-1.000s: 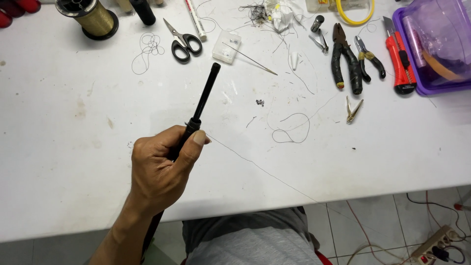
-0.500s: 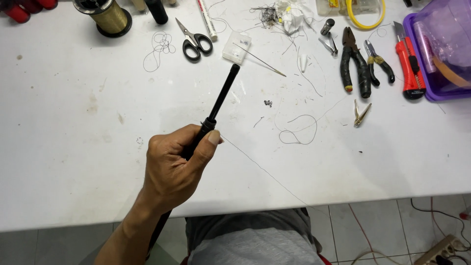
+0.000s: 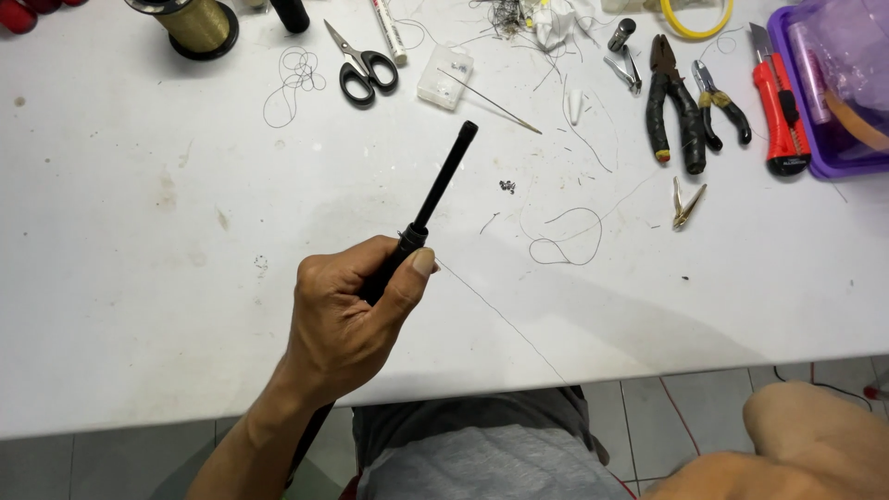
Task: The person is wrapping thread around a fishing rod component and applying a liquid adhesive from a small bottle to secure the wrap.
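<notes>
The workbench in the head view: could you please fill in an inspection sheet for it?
Surface: white table, stained and scuffed.
Job's things: black rod, tip pointing away; thin line running from it.
Clutter: scissors, pliers, red utility knife, gold thread spool, loose thread scraps.
Grippers: left hand gripping the rod; right hand not in view.
Cables: yellow ring at far edge.
Surroundings: purple tub, tiled floor.

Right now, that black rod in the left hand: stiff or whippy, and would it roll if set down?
Probably stiff: the black rod juts straight out of the left hand with no visible sag. Likely light, since one loose fist holds it up. It looks round, so on the flat white table it may roll.
</notes>
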